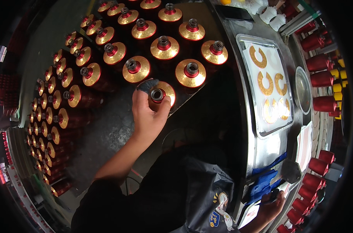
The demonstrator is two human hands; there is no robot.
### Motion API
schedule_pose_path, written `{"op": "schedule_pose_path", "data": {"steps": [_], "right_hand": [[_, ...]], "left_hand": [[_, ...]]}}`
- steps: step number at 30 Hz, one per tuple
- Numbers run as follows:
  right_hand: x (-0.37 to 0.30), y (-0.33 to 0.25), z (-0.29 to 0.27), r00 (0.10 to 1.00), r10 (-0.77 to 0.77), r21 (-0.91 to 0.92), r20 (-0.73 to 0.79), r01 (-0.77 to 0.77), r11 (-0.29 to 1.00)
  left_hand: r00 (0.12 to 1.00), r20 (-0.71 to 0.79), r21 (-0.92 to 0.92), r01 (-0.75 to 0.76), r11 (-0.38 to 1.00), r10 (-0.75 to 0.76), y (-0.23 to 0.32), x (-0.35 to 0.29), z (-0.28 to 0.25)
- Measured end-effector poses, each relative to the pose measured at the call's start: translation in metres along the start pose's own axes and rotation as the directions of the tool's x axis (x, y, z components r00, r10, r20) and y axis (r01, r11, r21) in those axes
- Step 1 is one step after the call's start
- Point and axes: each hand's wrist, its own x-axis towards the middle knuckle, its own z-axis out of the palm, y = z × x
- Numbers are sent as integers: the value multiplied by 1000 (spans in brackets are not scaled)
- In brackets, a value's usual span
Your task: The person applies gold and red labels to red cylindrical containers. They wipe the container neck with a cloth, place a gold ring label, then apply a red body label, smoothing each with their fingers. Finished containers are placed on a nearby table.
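My left hand (148, 115) is closed around the gold shoulder of a dark red bottle (169, 92) with an open clear neck. Dark grey fabric (147, 85) covers its fingertips on the bottle's far side. The bottle stands at the near corner of a large group of similar bottles with gold shoulders, such as the neighbouring bottle (190, 73). At the lower right, my right hand (273, 209) is curled beside a blue cloth (263, 185). Something dark is at its fingers, and I cannot make out what it is.
On the metal bench at right, a metal tray (258, 134) carries several gold C-shaped pieces (265, 84) on white sheets. Beside it are a round metal dish (302, 90) and a striped sheet (304, 145). Red cups (324, 104) line the far right. A dark flat device (234, 13) lies behind.
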Motion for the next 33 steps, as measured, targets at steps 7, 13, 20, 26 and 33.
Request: {"op": "schedule_pose_path", "data": {"steps": [7, 13, 20, 26, 33], "right_hand": [[-12, 39, 171, 884, -180, -644, 432, 442, 624], [6, 90, 293, 260, -55, -237, 964, 935, 266], [13, 132, 330, 223, -29, -216, 974, 963, 160], [29, 134, 342, 121, -43, -119, 992, 992, 48], [35, 138, 341, -6, -39, 4, 999, 998, -68]], "left_hand": [[995, 84, -224, 62, 973, -45, 0, -4, -9], [983, 161, -224, -53, 973, 91, -9, -1, -25], [978, 137, -138, -140, 980, 159, -14, -2, -27], [980, 144, -180, -109, 978, 136, -17, -1, -25], [980, 127, -139, -135, 981, 153, -21, -3, -23]]}}
